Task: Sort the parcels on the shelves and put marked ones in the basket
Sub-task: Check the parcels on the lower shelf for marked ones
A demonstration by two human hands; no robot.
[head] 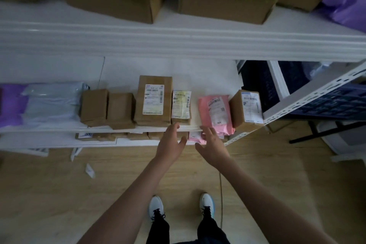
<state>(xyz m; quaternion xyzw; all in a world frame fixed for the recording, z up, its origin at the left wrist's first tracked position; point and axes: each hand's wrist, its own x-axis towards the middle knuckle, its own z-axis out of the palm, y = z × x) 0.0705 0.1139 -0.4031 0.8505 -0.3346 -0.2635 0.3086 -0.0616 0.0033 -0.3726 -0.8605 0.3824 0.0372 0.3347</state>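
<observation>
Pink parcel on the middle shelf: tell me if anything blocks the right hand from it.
Nothing visible does. The right hand, open, is at the shelf's front edge just below the pink parcel, its fingertips nearly at the parcel's lower corner.

Middle shelf, white, parcels in row along near edge. Far left: purple mailer, grey-white mailer beside it. Two plain brown boxes touching. Tall labelled brown box flat, label up. Small yellow-labelled parcel just right. Pink mailer overhanging near edge. Labelled brown box at right end. Dark basket beyond, right.
</observation>
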